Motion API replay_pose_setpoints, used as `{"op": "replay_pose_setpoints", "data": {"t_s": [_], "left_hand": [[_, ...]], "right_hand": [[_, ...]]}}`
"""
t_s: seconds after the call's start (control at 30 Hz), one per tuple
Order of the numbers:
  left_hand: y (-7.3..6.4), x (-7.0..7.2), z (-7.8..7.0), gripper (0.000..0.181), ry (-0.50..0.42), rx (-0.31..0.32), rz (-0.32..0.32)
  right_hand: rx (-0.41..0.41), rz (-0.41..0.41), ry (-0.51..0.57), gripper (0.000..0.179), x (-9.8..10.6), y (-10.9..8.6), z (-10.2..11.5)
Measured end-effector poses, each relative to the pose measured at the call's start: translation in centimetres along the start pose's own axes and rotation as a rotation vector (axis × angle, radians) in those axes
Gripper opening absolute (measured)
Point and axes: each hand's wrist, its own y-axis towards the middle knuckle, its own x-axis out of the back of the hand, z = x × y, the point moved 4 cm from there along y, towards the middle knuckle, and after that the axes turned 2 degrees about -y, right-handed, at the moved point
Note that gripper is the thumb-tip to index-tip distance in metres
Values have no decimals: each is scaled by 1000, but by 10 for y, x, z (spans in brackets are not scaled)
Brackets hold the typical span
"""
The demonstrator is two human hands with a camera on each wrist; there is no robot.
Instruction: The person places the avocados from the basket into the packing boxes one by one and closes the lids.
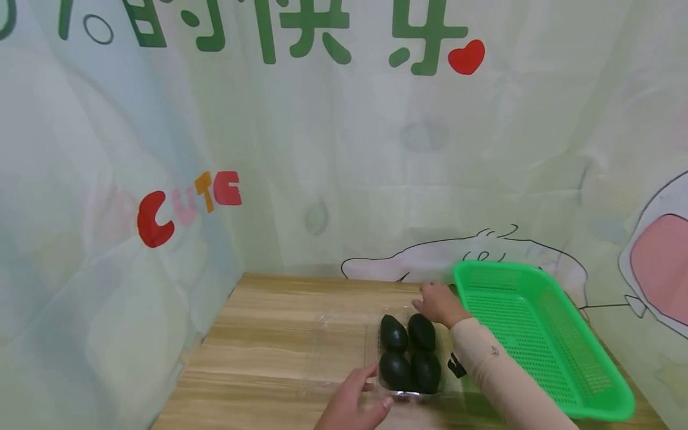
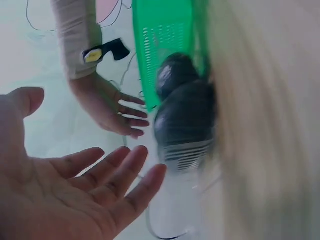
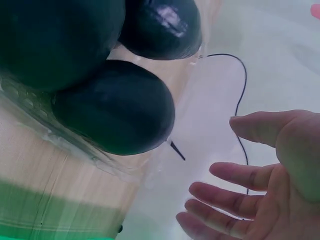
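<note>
Several dark green avocados (image 1: 394,371) sit in two rows in a clear plastic clamshell box, its transparent lid (image 1: 337,352) laid out flat on the left. My left hand (image 1: 352,401) is at the box's front left corner, fingers spread and nothing in them; the left wrist view shows its open palm (image 2: 65,197). Beyond the box's far right corner is my right hand (image 1: 441,303). In the right wrist view that hand (image 3: 265,185) has loosely extended fingers, apart from the nearest avocado (image 3: 117,107).
A green perforated plastic basket (image 1: 598,340) stands close on the right, with my right forearm reaching across its left edge. The wood-grain table (image 1: 252,340) ends at a printed cloth backdrop (image 1: 290,239) behind and on the left.
</note>
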Motion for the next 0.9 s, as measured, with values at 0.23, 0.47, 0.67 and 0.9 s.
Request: {"op": "replay_pose_setpoints", "data": {"t_s": [0.23, 0.47, 0.67, 0.9], "left_hand": [[-3, -12, 24, 55, -222, 45, 7], [0, -12, 45, 47, -435, 199, 16], [3, -10, 53, 53, -648, 353, 36], [0, -7, 58, 60, -813, 360, 6]], "right_hand": [[-108, 154, 24, 50, -16, 9, -9], [-61, 227, 58, 41, -33, 9, -8], [-65, 219, 81, 38, -37, 6, -7], [-69, 212, 85, 38, -38, 5, -9]]}}
